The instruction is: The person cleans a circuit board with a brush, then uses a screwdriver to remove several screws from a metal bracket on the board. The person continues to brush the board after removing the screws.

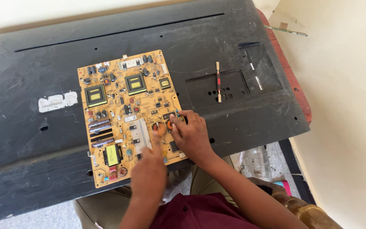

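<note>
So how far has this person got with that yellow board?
Done, by the look of it: the circuit board lies loose, face up, on the black back panel. In hand: the right hand rests on the board's lower right corner near two copper coils, and the left hand points a finger there. Left: the screwdriver lies untouched nearby; no parts look removed.

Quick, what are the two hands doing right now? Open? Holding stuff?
Left hand: index finger out, pointing onto the circuit board; holds nothing.
Right hand: open, fingertips resting on the board's lower right parts; holds nothing.
</note>
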